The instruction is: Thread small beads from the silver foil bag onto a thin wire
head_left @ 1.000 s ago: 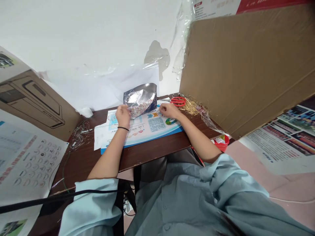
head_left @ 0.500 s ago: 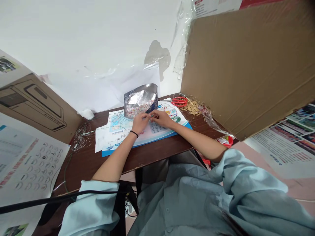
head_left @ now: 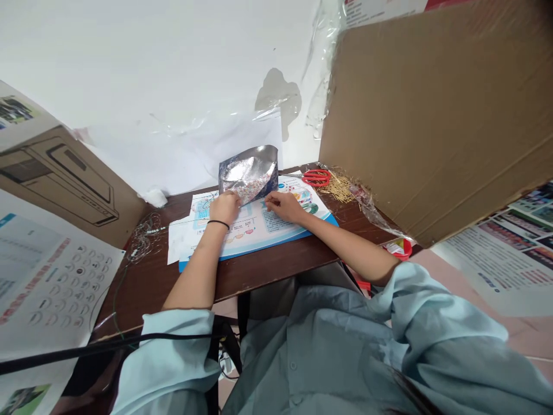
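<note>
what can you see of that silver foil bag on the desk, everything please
The foil bag is a crinkled, shiny silver pouch, dark blue along its right edge. It lies propped open toward the person, its mouth showing a heap of tiny pale multicoloured bits, too small to identify. It rests on the printed sheet at the back of the desk. The left hand sits at its lower left corner, seemingly touching it.

Pale blue-grey shirt (head_left: 328, 346), loose, creased; small buttons (head_left: 293, 365) down front. Wide sleeves (head_left: 168, 357), same cloth, pushed up to elbows, forearms bare. Thin black band (head_left: 218, 222) round wrist behind left grip (head_left: 225, 206).
</note>
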Demonstrator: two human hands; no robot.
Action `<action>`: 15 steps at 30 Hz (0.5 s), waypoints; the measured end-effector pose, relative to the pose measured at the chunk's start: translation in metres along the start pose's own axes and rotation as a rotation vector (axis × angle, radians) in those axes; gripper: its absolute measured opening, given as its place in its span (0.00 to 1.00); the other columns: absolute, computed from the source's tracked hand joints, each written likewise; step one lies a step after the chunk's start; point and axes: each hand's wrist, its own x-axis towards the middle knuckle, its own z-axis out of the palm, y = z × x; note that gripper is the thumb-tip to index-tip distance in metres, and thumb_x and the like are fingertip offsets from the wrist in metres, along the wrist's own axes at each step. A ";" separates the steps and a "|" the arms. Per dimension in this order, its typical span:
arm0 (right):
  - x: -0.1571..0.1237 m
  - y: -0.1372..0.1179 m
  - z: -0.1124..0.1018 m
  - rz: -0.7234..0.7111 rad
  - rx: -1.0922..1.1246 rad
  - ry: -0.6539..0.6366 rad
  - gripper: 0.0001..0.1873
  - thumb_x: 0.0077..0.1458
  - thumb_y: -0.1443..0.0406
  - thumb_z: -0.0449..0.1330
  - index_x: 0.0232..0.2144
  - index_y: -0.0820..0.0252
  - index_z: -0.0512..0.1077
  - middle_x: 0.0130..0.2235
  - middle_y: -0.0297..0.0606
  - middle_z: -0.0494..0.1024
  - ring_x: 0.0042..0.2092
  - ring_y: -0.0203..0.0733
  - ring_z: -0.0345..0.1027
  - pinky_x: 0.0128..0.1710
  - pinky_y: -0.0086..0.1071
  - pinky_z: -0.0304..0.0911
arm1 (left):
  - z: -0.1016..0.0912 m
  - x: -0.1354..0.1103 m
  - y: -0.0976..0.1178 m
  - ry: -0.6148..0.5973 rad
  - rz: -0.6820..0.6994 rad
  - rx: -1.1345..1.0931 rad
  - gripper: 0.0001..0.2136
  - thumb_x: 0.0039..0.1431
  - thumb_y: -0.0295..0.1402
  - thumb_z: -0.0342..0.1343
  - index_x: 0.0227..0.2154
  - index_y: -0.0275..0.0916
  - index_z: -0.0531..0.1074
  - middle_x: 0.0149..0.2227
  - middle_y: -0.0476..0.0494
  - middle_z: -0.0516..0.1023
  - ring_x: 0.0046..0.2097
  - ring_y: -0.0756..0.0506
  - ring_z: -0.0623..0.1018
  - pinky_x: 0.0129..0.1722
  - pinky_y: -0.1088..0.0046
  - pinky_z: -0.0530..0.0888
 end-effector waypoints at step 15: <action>0.000 0.003 0.000 0.003 -0.035 -0.028 0.06 0.54 0.68 0.56 0.36 0.57 0.71 0.28 0.31 0.78 0.31 0.36 0.70 0.36 0.30 0.58 | 0.013 0.002 0.004 0.023 -0.039 0.084 0.08 0.56 0.27 0.52 0.23 0.38 0.72 0.38 0.33 0.75 0.45 0.34 0.75 0.38 0.61 0.71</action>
